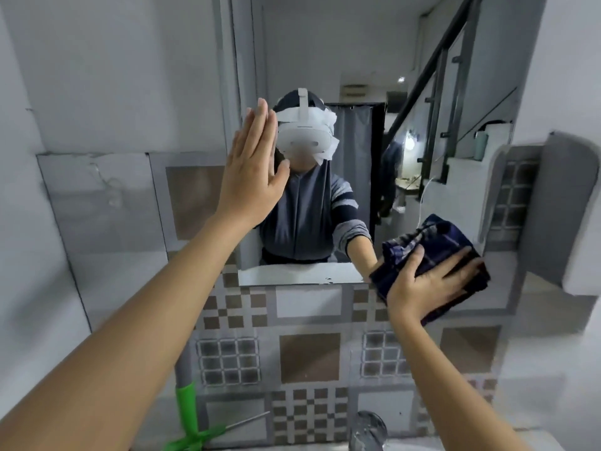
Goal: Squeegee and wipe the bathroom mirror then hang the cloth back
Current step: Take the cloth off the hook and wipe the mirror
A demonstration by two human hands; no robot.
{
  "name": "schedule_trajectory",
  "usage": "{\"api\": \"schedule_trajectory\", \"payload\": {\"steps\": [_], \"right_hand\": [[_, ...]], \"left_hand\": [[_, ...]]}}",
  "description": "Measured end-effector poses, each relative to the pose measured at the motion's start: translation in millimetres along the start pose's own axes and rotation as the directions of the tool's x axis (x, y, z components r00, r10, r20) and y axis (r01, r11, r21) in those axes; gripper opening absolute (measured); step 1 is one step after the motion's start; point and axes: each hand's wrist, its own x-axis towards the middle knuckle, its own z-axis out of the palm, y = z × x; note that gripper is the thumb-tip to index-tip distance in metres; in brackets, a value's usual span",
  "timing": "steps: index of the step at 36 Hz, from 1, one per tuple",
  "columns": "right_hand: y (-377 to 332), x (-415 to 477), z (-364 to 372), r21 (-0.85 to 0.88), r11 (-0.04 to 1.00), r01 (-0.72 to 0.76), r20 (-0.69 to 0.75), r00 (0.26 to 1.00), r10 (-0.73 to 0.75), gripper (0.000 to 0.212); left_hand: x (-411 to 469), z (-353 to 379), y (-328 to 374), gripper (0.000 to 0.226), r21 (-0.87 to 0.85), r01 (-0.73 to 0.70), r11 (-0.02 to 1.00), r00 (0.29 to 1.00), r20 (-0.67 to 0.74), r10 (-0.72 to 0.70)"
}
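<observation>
Right hand presses folded cloth on mirror lower corner; left hand flat, empty.

One head-worn camera looks forward, close to the mirror and tiled wall.

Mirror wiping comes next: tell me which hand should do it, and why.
Right. The right hand already presses the dark cloth flat at the mirror's lower right corner. The left hand is bare, palm open against the mirror's left edge, so it would probably only steady.
</observation>
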Motion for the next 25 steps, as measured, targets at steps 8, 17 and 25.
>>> {"api": "schedule_trajectory", "payload": {"steps": [8, 17, 25], "right_hand": [[-31.2, -68.4, 32.1, 0.068, 0.984, 0.163, 0.05, 0.985, -0.167, 0.076], [-62.7, -128.0, 59.3, 0.061, 0.946, 0.319, 0.105, 0.94, -0.324, 0.074], [-81.9, -164.6, 72.4, 0.072, 0.921, 0.382, 0.134, 0.912, -0.389, 0.072]], "left_hand": [[-52.4, 4.4, 1.4, 0.054, -0.151, -0.03, 0.988, 0.999, 0.028, 0.034], [-100.1, -13.3, 2.2, 0.019, -0.482, 0.074, 0.873, 0.997, 0.047, -0.059], [-120.2, -17.9, -12.4, 0.024, -0.509, 0.27, 0.817, 0.963, 0.137, -0.233]]}}
